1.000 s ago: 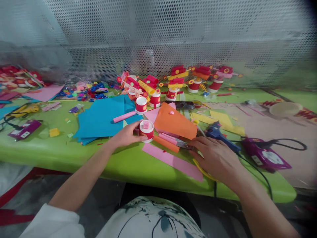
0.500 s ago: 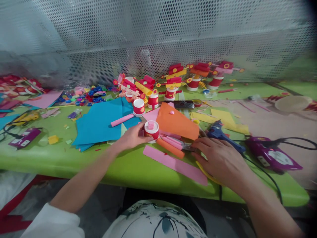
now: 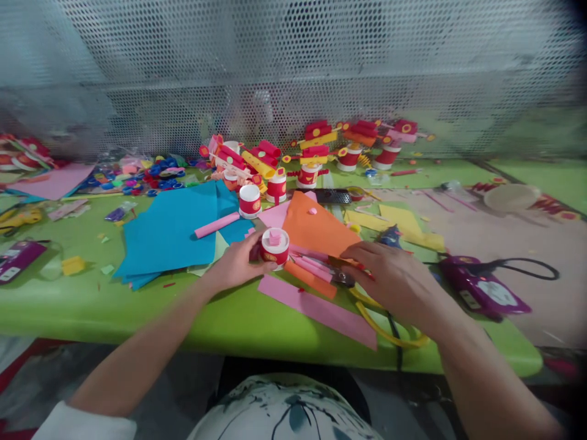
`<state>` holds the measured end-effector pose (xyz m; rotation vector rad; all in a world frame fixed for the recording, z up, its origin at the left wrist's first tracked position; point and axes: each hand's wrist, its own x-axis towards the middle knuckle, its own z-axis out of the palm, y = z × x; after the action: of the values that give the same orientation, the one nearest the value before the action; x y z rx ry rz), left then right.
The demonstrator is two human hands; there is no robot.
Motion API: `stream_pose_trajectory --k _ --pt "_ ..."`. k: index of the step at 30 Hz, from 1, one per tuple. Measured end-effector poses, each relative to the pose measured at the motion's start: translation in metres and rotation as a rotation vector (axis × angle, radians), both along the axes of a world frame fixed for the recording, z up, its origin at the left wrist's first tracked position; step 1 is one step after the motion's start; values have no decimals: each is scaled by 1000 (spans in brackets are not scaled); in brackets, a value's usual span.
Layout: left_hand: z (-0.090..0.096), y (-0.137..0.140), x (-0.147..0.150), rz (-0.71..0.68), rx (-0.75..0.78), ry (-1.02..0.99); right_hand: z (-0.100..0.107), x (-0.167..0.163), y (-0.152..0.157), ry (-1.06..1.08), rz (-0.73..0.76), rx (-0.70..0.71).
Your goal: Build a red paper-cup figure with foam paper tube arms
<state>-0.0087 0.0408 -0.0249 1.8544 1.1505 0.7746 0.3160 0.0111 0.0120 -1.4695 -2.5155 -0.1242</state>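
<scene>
In the head view, my left hand (image 3: 241, 263) is closed round the side of a small red-and-white paper cup (image 3: 276, 255), which stands upside down on the table. A folded pink paper piece (image 3: 274, 236) sits on top of the cup. To the right, my right hand (image 3: 397, 278) has its fingers curled together above the scissors with yellow handles (image 3: 389, 335). An orange-brown sliver shows at its fingertips, too small to name. Pink paper rolls (image 3: 314, 267) and an orange roll (image 3: 312, 281) lie between my hands. Behind my right hand, a blue glue gun (image 3: 390, 236) is mostly hidden.
Blue paper sheets (image 3: 169, 229) lie at left, an orange sheet (image 3: 316, 223) in the middle. A pink strip (image 3: 316, 311) is near the table's front edge. Finished-looking paper figures (image 3: 316, 146) stand at the back. A purple power box (image 3: 486, 287) with a cord is at right.
My right hand has moved up off the scissors and over the glue gun, uncovering the yellow handles. My left hand keeps hold of the cup. The whole view has shifted slightly.
</scene>
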Motion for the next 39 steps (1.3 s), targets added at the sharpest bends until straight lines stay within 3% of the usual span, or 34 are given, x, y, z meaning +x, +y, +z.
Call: stream_pose_trajectory --k 8,13,18,28,39 --pt "3 -6 -6 41 32 16 11 -6 6 9 -15 -104" --pt "9 -10 -6 56 53 22 7 -18 -4 -6 55 -124" --pt "13 -13 -6 48 84 5 3 -27 -8 -47 33 -122" --pt "7 -14 -15 61 185 19 -5 -27 -30 1 50 20" --pt "9 -18 -14 109 149 -55 -15 -25 -46 47 20 84"
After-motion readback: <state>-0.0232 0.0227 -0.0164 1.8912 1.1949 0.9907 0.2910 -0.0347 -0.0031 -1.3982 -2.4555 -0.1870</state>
